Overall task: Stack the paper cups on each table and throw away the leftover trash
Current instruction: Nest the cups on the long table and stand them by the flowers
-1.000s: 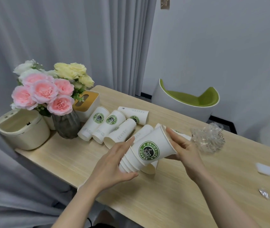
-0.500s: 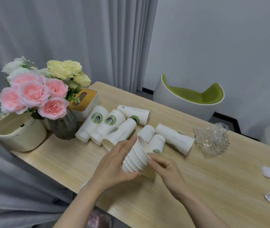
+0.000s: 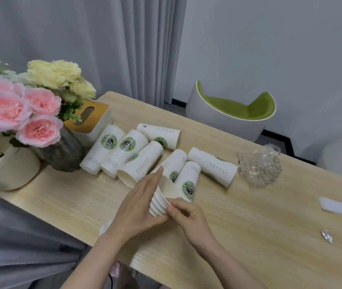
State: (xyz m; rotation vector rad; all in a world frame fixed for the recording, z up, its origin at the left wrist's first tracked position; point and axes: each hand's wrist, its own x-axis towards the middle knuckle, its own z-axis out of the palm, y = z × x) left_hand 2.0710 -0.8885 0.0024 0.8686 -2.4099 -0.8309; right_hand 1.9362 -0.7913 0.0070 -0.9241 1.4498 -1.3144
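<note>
— Head camera: what sits on the pale wooden surface?
— White paper cups with green logos lie on their sides near its far-left corner.
— And the hands?
— Left hand grips a nested stack of white paper cups by the near edge; right hand has its fingers pinching the stack's rims.

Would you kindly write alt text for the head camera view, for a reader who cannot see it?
A person's left hand grips a stack of nested paper cups over a wooden table, while the right hand pinches its rims. Seven loose cups lie on their sides beyond, beside a vase of flowers and crumpled clear plastic.
</note>
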